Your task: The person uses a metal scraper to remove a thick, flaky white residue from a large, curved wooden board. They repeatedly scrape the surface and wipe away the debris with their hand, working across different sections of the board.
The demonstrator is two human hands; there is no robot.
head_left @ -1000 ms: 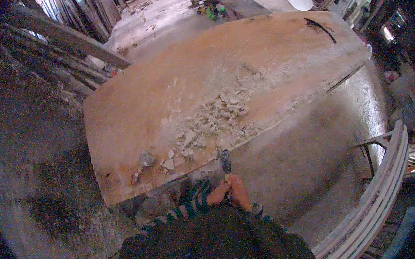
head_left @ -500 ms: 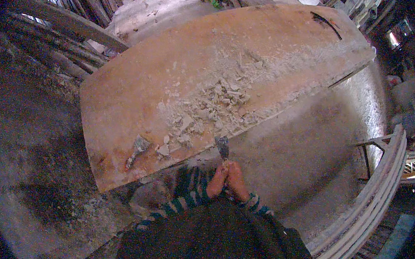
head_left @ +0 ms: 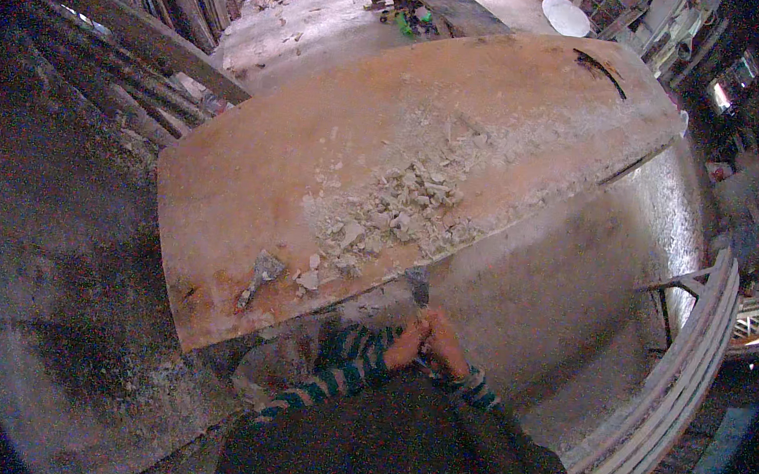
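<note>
My left hand point(head_left: 406, 344) and my right hand point(head_left: 445, 343) are pressed together, fingers closed around the handle of a scraper point(head_left: 417, 286). Its flat dark blade points away from me, close to the near edge of a wide brown board point(head_left: 250, 182); whether it touches the edge I cannot tell. Pale broken chips and dust point(head_left: 409, 199) lie heaped along the middle of the board. Toward its near left corner rests a second scraper point(head_left: 264, 272), crusted with pale material, its handle toward me. My fingers mostly hide the held handle.
Long timbers point(head_left: 146, 36) lean at the far left. A curved stack of pale strips point(head_left: 665, 398) stands at the right. On the board's far right lies a thin dark curved strip point(head_left: 600, 69). Beyond are a low wooden bench point(head_left: 451, 4) and a white round object point(head_left: 565, 16).
The whole view has tilted, so the board sits lower in the picture. Both hands stay together on the scraper near the board's edge, shifted slightly right and toward me in the picture.
</note>
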